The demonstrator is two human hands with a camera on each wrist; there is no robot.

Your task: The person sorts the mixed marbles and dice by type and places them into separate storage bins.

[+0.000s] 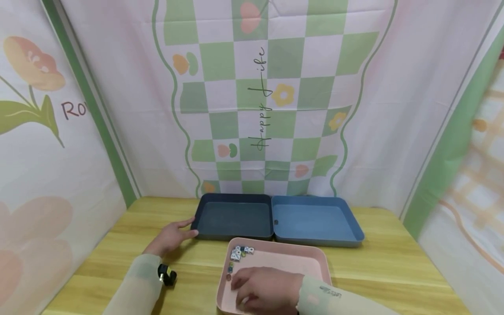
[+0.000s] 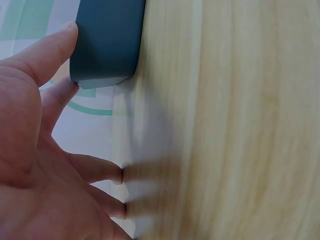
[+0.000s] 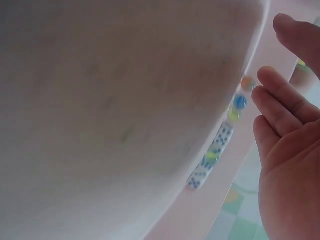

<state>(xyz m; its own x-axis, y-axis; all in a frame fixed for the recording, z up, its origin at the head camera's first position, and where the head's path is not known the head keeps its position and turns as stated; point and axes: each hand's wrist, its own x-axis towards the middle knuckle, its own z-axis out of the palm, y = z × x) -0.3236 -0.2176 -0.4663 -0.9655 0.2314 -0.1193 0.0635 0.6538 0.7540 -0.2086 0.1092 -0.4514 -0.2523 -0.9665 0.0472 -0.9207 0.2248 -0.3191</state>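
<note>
My left hand [image 1: 170,238] is at the left end of the dark navy tray [image 1: 232,218]. In the left wrist view its thumb and index fingertips touch the tray's wall, while the other fingers spread down to the table. Over the pink tray [image 1: 291,258] is my right hand [image 1: 267,288], its fingers loosely bent and nothing seen between them in the right wrist view. White dice [image 1: 235,254] with dark dots cluster in that tray's far left corner. Several glass marbles [image 3: 240,102] line the left wall beside my right fingertips; one is blue, another orange.
A blue tray [image 1: 315,218] stands against the navy tray's right side, with a small dark piece [image 1: 276,222] near its left wall. The wooden table [image 1: 378,271] ends at a patterned cloth backdrop [image 1: 283,122]. A small black device [image 1: 167,275] sits at my left wrist.
</note>
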